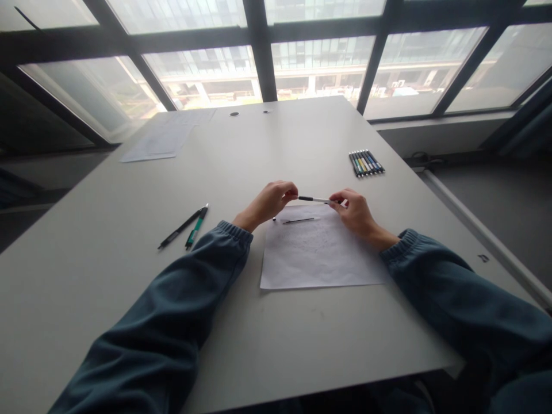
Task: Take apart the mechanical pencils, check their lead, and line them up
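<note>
A slim pen (314,199) with a dark end and a white barrel hangs level just above a sheet of white paper (317,256). My left hand (269,202) pinches its dark left end. My right hand (354,211) grips its right end. Both hands are closed on it. On the paper under the pen lies a thin refill rod (301,220). A tiny dark part (274,219) sits on the table by my left wrist.
Two pens, one black (179,230) and one green (196,226), lie to the left on the grey table (107,299). A row of several pens (366,163) lies at the right. More paper (157,142) lies at the far left, below the windows.
</note>
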A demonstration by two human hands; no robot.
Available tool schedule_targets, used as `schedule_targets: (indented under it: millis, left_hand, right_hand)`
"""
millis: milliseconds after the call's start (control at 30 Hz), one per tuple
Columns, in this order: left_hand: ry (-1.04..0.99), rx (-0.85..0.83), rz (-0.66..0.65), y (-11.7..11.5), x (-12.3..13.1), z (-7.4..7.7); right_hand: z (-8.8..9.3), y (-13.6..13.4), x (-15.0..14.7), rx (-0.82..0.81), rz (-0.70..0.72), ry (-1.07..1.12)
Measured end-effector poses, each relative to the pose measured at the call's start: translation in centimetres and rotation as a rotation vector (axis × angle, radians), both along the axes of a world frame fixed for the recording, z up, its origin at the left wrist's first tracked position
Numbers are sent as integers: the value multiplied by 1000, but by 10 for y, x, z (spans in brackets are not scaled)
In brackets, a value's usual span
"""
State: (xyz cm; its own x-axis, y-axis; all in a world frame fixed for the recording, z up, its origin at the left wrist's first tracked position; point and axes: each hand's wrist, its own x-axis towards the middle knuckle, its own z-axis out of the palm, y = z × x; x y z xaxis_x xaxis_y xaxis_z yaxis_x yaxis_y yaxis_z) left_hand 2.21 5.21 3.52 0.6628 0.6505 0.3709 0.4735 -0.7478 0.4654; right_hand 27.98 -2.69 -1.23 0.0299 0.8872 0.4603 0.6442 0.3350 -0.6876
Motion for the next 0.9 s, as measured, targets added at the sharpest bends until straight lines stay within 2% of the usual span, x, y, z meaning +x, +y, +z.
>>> schedule_targets:
  millis: [200,367,467,567,733,900]
  left_hand:
    - [-202,-71,64,-7,5,3]
    - [-330,-184,21,-13,8,7]
    - [-348,-197,6,-15,7,11]
    - [-332,-152,46,-17,2,13]
    - [-244,15,148,-28,-17,-1]
    - [-76,53,139,-46,-40,-20]
  right_hand:
    - [4,-3,-2,22,38,-87]
    - [7,-5,-3,38,71,-76]
    - [7,-5,-3,41,60,-64]
    - [5,-3,-2,38,44,-47]
    - [1,-1,0,31,34,-99]
    - [-1,-1,3,12,17,-230]
